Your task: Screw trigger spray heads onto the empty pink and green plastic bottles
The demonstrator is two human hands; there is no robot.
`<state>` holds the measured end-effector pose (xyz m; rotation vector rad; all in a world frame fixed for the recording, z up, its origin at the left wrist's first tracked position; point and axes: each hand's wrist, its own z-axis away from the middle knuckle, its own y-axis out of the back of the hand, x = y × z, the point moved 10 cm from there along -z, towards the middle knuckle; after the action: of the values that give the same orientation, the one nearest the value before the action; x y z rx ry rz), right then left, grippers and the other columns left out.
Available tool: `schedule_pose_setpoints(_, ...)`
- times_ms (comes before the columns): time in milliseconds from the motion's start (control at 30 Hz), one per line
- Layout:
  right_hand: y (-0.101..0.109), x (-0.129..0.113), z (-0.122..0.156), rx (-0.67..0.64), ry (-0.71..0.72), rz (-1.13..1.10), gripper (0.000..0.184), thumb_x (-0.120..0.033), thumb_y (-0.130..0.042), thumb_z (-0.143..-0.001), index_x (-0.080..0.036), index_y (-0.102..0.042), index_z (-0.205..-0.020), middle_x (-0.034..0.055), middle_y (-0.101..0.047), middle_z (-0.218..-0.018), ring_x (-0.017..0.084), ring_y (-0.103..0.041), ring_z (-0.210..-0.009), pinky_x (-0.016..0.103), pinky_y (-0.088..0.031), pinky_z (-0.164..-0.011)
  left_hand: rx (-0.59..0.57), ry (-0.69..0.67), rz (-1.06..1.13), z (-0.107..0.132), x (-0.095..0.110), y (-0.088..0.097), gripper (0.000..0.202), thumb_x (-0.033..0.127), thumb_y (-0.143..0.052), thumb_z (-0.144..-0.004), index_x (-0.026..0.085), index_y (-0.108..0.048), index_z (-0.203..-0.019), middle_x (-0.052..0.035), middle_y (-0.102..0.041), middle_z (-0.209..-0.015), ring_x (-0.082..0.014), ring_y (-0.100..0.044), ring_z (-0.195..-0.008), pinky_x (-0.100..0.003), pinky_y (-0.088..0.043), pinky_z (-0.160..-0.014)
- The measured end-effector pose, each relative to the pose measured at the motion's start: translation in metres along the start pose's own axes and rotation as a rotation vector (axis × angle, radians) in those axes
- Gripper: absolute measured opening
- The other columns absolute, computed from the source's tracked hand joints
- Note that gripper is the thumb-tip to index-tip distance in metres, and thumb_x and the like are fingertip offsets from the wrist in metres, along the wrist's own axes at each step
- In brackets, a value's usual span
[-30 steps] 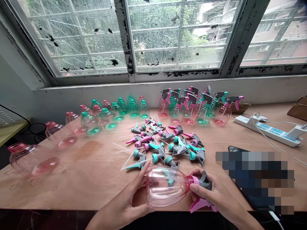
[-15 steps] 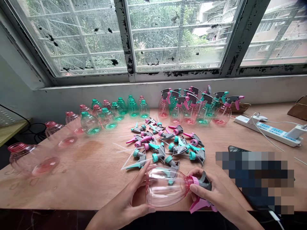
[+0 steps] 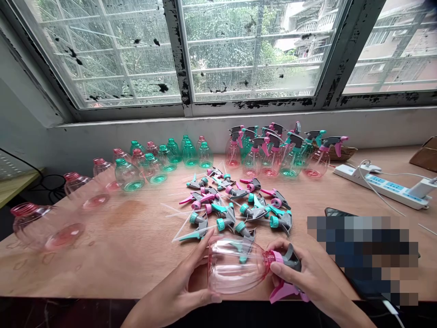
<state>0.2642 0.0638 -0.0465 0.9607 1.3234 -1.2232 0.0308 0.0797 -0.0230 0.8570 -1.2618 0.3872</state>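
Note:
Near the table's front edge I hold a clear pink spray bottle [image 3: 235, 269] on its side, its base to the left and its neck to the right. My left hand [image 3: 186, 278] grips the base between thumb and fingers. Wrapped round the pink collar and grey head of the spray trigger [image 3: 290, 259] is my right hand [image 3: 303, 273]; the pink lever points down toward me. The trigger sits on the bottle's neck. Just beyond the bottle lies a heap of loose spray triggers [image 3: 227, 221], grey with pink or teal parts, some with clear tubes.
Open pink and green bottles [image 3: 133, 180] stand along the left and back. Several bottles with triggers fitted [image 3: 269, 157] stand upright at the back right. A white power strip [image 3: 382, 184] with cables and a partly blurred-out dark device [image 3: 337, 212] lie at the right.

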Motion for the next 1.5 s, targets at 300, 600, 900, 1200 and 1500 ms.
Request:
schedule_pose_setpoints(300,-0.0011,0.0001,0.0,-0.007,-0.008,-0.008,0.033,-0.043,-0.083,-0.086,-0.017,-0.067,-0.098,-0.0011,-0.072,-0.066,0.016,-0.064,-0.062,0.024,-0.05,-0.058,-0.004,0.006,0.029,-0.001,-0.0001,-0.0009,0.103,0.044,-0.076,-0.09,0.049,-0.001,-0.161,0.0072,-0.007,-0.176,-0.0271,-0.012,-0.162,-0.046,-0.015,-0.131)
schedule_pose_setpoints(600,0.0005,-0.0002,0.0005,0.015,-0.008,-0.004,0.033,-0.044,-0.083,-0.086,-0.018,-0.067,-0.097,-0.0014,-0.072,-0.064,0.016,-0.064,-0.061,0.025,-0.052,-0.058,-0.013,-0.057,0.028,0.0004,0.0047,-0.0022,0.08,0.043,-0.057,-0.102,0.048,-0.005,-0.162,0.0051,-0.004,-0.176,-0.0273,-0.016,-0.161,-0.044,-0.02,-0.131)
schedule_pose_setpoints(900,-0.0013,-0.003,0.0,-0.003,0.011,0.025,0.033,-0.045,-0.082,-0.086,-0.017,-0.067,-0.097,-0.0003,-0.072,-0.065,0.017,-0.064,-0.061,0.027,-0.052,-0.058,-0.028,-0.023,0.166,-0.0023,0.0058,-0.0047,0.097,0.044,-0.075,-0.091,0.047,-0.008,-0.162,0.0025,-0.011,-0.176,-0.0316,-0.018,-0.16,-0.05,-0.022,-0.13)
schedule_pose_setpoints(1200,0.0004,-0.0002,0.0,0.004,-0.003,0.055,0.036,-0.048,-0.082,-0.085,-0.018,-0.067,-0.096,0.0002,-0.072,-0.064,0.018,-0.065,-0.06,0.028,-0.052,-0.057,-0.025,-0.065,0.187,-0.0012,0.0033,-0.0057,0.071,0.043,-0.053,-0.104,0.048,-0.012,-0.162,0.0028,-0.005,-0.177,-0.0293,-0.018,-0.16,-0.048,-0.025,-0.129)
schedule_pose_setpoints(1500,0.0015,0.0014,-0.0001,0.006,-0.004,0.032,0.036,-0.046,-0.083,-0.085,-0.017,-0.066,-0.098,0.0,-0.072,-0.066,0.017,-0.065,-0.061,0.027,-0.053,-0.056,-0.03,-0.042,0.133,-0.002,0.0079,-0.0046,0.092,0.042,-0.072,-0.094,0.042,-0.013,-0.164,-0.0001,-0.009,-0.176,-0.0336,-0.015,-0.16,-0.051,-0.023,-0.13)
